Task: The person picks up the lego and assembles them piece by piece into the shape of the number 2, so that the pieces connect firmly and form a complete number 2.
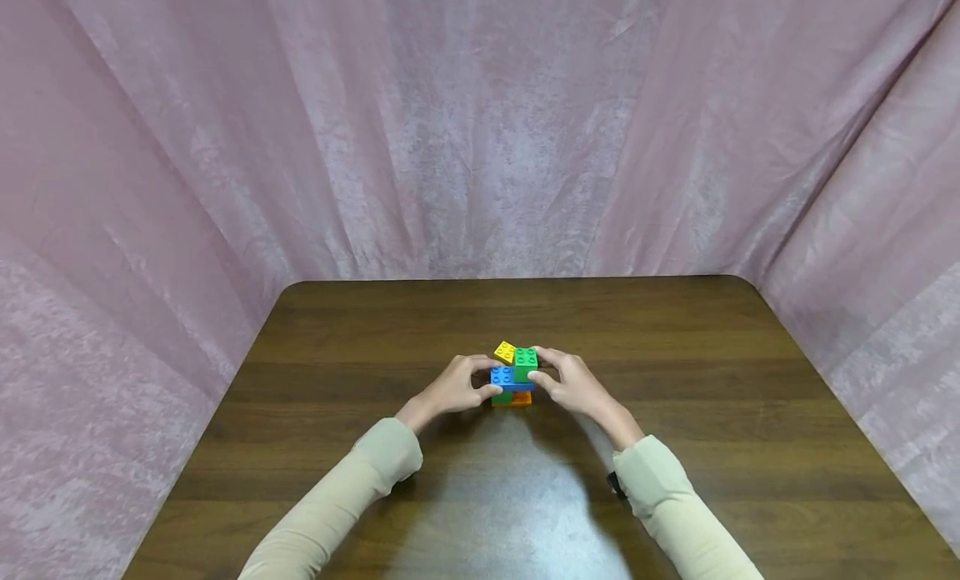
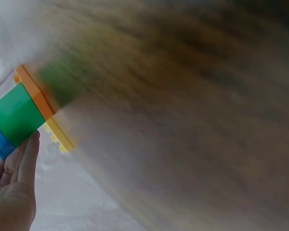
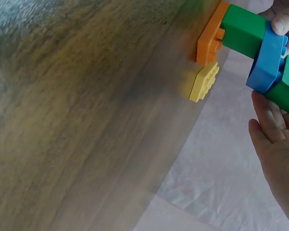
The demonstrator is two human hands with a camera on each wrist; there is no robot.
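Head view: table, room either side of a block stack well apart from the far edge; left hand pinching the blue block, right hand pinching the upper green block, both angled inward. Left wrist view: lower green block on orange block; finger contact, partly cut off, hard to judge. Right wrist view: yellow block just beside the orange block.

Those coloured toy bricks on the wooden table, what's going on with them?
A person's left hand pinches a long blue studded brick while the right hand holds a square green brick at its right end; whether it's fully seated is unclear. Below, another green block sits on a flat orange brick. A flat yellow studded brick lies apart behind them.
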